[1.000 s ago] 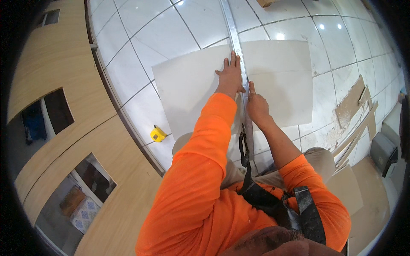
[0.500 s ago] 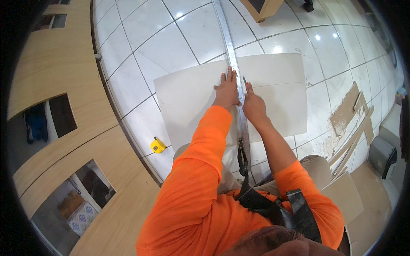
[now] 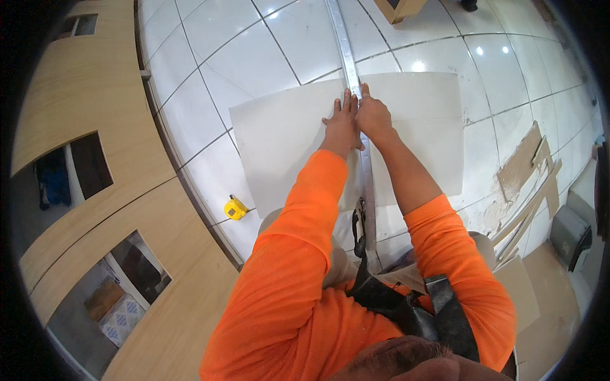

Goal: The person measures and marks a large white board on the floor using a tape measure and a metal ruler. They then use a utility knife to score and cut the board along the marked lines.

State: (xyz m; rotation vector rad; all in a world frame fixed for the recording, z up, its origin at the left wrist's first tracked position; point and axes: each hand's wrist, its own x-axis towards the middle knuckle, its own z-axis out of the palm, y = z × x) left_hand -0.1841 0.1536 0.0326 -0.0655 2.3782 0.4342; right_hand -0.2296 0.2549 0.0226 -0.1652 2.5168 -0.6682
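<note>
A large pale flat board [image 3: 279, 140] lies on the tiled floor in front of me. Across it, running away from me, is a long metal straightedge [image 3: 340, 38]. My left hand [image 3: 343, 127] presses flat on the straightedge and the board beside it, fingers spread. Close by on the right, my right hand [image 3: 373, 117] is closed at the straightedge's right edge, its index finger stretched forward. It grips a slim utility knife, now mostly hidden by the hand; the earlier view shows its thin grey shape. Left of the board's near corner sits a yellow tape measure [image 3: 235, 208].
Light wooden panelling [image 3: 82, 95] with cut-out openings runs along the left. Broken board offcuts [image 3: 518, 162] and dust lie at the right, near a grey box [image 3: 567, 232]. A wooden furniture corner [image 3: 399, 9] stands at the far side. A black strap [image 3: 387, 305] hangs at my chest.
My right hand has slid forward along the straightedge, away from me, and is now beside my left fingers. The left hand stays pressed down. The whole view has shifted slightly.
</note>
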